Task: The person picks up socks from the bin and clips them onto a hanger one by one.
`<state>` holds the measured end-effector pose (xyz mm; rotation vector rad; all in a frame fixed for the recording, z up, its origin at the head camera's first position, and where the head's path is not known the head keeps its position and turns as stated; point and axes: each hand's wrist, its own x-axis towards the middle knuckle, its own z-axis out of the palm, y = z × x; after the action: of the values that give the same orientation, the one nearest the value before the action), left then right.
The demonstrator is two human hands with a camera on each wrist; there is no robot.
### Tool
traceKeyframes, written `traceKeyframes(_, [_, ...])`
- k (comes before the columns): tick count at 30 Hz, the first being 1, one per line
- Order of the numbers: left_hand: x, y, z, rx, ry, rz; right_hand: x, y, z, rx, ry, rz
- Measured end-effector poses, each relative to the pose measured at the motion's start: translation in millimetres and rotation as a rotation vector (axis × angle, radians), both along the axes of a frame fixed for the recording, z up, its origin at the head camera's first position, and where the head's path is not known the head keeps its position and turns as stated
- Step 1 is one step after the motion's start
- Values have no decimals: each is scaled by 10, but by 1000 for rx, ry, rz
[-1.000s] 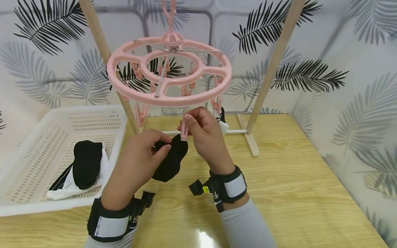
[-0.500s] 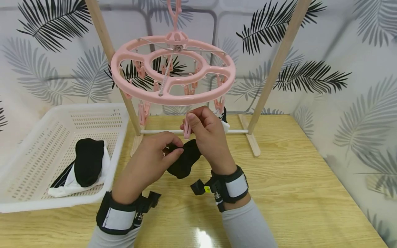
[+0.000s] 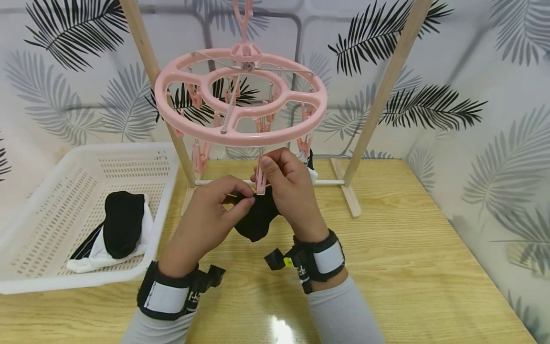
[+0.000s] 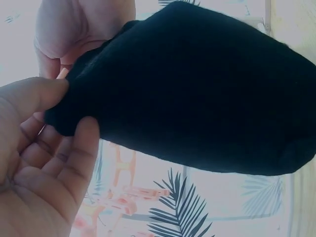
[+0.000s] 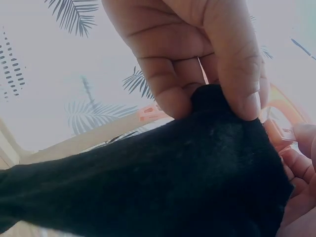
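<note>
My left hand (image 3: 206,215) pinches the top edge of a black sock (image 3: 258,220) between thumb and fingers, and the sock hangs below. In the left wrist view the sock (image 4: 192,94) spreads wide across the picture. My right hand (image 3: 291,191) holds a pink clothespin (image 3: 260,180) that hangs from the round pink drying hanger (image 3: 240,138). The clothespin's lower end is right by the sock's top edge. In the right wrist view this clothespin (image 5: 277,132) is beside the sock's edge; whether its tips enclose the cloth I cannot tell.
A white basket (image 3: 169,191) at the left holds another black sock (image 3: 124,224) with white cloth under it. Wooden posts (image 3: 386,86) flank the hanger, joined low by a white bar (image 3: 328,182). Behind my right hand hangs a black-and-white piece (image 3: 310,167). More pink clips (image 3: 200,156) dangle around the ring.
My left hand has moved right and slightly up, bringing the sock's top edge to the clothespin. My right hand keeps its hold on the clothespin. The head view has shifted a little.
</note>
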<state>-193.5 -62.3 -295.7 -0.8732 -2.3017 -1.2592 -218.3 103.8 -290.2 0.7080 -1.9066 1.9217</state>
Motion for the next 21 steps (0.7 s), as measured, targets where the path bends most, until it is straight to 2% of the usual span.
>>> traceKeyframes(12, [-23, 50, -23, 98, 14, 64, 13, 0, 13, -12, -15, 21])
traceKeyframes(21, [-21, 69, -24, 122, 29, 100, 6, -4, 3, 2, -8, 4])
